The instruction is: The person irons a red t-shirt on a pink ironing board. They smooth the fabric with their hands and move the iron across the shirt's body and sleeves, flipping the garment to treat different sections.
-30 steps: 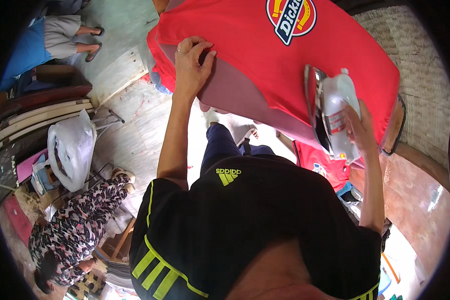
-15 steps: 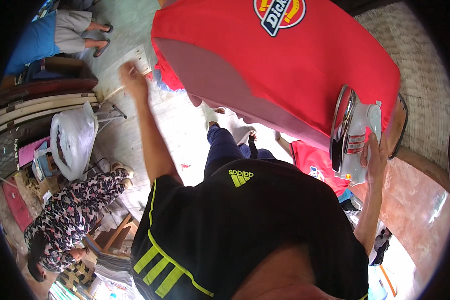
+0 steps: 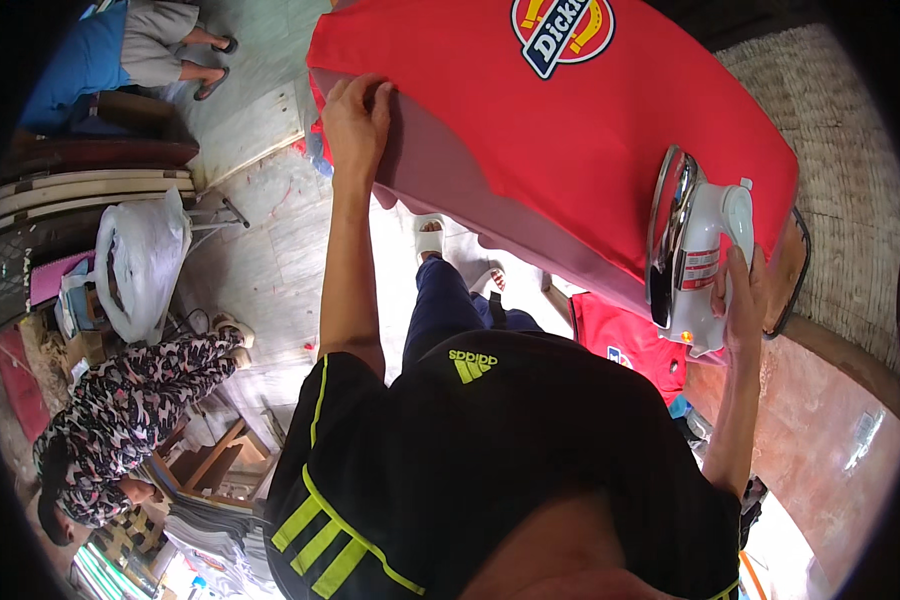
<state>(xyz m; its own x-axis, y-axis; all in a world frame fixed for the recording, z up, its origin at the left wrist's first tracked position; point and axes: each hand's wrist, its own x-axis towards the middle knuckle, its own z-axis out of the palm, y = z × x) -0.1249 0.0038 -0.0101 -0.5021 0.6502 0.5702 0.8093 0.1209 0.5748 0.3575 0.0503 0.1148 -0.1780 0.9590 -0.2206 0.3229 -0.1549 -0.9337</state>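
Observation:
A red cloth with a round badge is spread over a raised board, its near side hanging down in a dark pink tone. My right hand is closed around the handle of a white and chrome iron at the right end of the cloth. The iron's pointed end faces away from me, and a small orange light glows at its rear. At the near left edge of the cloth, my left hand touches the fabric with thumb and fingers apart.
Below the board hangs another red cloth piece. A woven mat lies beyond the right end. To the left are a clear plastic bag, a person in patterned clothes and, farther off, a person in grey shorts.
My left hand has come from the open floor at left onto the cloth's near left edge. The iron in my right hand has shifted slightly left and away from me.

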